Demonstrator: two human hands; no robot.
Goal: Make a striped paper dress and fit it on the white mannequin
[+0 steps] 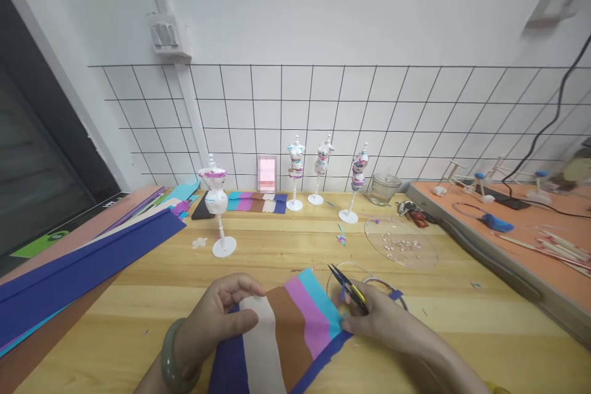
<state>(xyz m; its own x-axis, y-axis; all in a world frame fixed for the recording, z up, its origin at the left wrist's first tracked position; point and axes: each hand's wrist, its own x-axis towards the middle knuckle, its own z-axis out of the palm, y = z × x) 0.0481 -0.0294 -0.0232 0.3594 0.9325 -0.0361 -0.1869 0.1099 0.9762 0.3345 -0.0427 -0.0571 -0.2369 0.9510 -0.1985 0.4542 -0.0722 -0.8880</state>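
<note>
Worktop: pale wood point(272, 249), backed by a tiled wall point(252, 112); four small mannequins point(216, 201) stand beyond the hands.
Striped sheet: near side of the worktop, between the hands; bands of blue, off-white, brown, purple and turquoise point(289, 332).
Left grip: left hand point(215, 311) at the off-white band, thumb over it, fingers curled; cannot tell whether it pinches.
Right grip: right hand point(381, 317) closed around scissors point(354, 294), thumb tip at the turquoise corner.
Blades: tips directed away from the sheet, toward the mannequins.
Handling, judged: keep the sheet lightly taut, without stretching the bands; hold the points clear of it and of the left fingers; support the uneven blue edge.
</note>
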